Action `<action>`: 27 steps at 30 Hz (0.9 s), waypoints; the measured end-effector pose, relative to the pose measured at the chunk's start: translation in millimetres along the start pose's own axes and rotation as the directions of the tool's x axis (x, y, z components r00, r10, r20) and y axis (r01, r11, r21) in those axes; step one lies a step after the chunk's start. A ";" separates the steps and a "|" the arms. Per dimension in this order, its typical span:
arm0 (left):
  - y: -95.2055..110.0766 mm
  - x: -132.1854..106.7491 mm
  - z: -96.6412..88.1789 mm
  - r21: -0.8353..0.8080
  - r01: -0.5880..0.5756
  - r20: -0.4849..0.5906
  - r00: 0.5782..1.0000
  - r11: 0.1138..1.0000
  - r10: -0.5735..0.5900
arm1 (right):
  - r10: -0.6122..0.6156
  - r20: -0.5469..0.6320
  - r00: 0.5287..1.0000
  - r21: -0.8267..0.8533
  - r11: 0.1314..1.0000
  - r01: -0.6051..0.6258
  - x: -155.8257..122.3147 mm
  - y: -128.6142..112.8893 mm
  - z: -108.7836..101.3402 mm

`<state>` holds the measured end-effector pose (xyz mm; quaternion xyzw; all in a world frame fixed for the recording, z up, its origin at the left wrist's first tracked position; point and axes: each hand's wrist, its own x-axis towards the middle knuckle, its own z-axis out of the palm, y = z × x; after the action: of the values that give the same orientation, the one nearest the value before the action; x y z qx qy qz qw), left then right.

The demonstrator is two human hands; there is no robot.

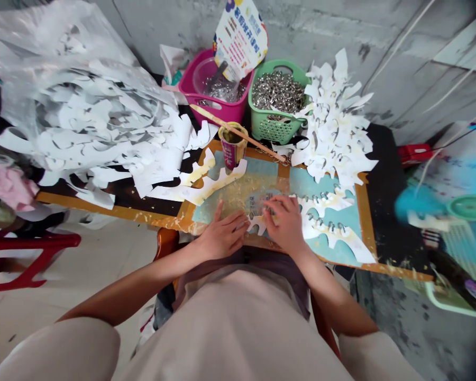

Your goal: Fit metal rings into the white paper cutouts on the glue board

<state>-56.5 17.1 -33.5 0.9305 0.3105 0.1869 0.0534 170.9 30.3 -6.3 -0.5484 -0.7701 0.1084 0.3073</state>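
Right at the middle of the counter point(115, 209), both hands low over a glue-smeared teal sheet point(206, 214)! Left hand point(222, 235) angled in, fingers point(238, 225) slightly spread, thumb lifted clear. Right hand point(283, 225) curved over, fingers point(272, 209) close together and bearing down, any pinch hidden from this view. Between them, a white paper cutout point(256, 225), flat on the sheet, fingertips right at its edge: steady, even pressure the best bet here. Just beyond, a paper cup point(228, 148) with a wooden-handled brush point(238, 127), a green basket point(277, 100) of metal rings, and a pile of ringed white cutouts point(333, 121).
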 end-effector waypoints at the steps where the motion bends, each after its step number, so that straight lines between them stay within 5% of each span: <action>1: 0.8 -1.0 0.6 0.012 0.011 -0.013 1.000 1.000 -0.011 | -0.022 0.043 0.999 -0.037 0.999 0.024 1.3 -1.1 3.2; 6: 0.7 -4.5 -5.9 -0.136 0.139 -0.131 0.979 0.981 -0.157 | -0.035 0.282 0.959 -0.093 0.994 0.064 4.3 -4.3 14.3; 9: -0.8 2.7 -13.3 -0.317 0.290 -0.246 0.895 0.903 -0.373 | -0.016 0.328 0.944 -0.054 0.998 0.036 6.9 -2.9 13.8; 11: -1.5 12.3 -15.7 -0.286 0.382 -0.237 0.860 0.879 -0.451 | -0.010 0.331 0.944 -0.031 0.999 0.021 8.1 -3.1 12.3; 14: -3.6 28.1 -14.9 -0.190 0.385 -0.123 0.903 0.903 -0.411 | -0.015 0.277 0.961 0.010 1.000 0.013 7.5 -6.3 7.9; 17: -6.3 38.8 -13.5 -0.325 0.318 -0.012 0.940 0.890 -0.340 | -0.039 0.184 0.982 0.072 0.997 0.026 4.1 -11.1 -0.1; 20: -6.6 43.9 -16.0 -0.563 0.339 0.095 0.932 0.753 -0.349 | -0.047 0.096 0.994 0.145 0.989 0.033 -0.2 -16.4 -10.2; 24: -1.5 45.9 -27.8 -0.810 0.381 0.209 0.898 0.447 -0.387 | 0.001 0.065 0.998 0.288 0.957 -0.020 -2.8 -24.9 -24.9; 27: 3.5 44.8 -40.4 -0.834 0.357 0.161 0.887 0.420 -0.432 | 0.094 0.099 0.991 0.419 0.899 -0.127 1.6 -31.7 -36.9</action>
<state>-36.9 40.4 18.7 0.6774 0.3909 0.3317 0.5276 167.8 13.6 39.3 -0.5068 -0.7069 0.3112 0.3829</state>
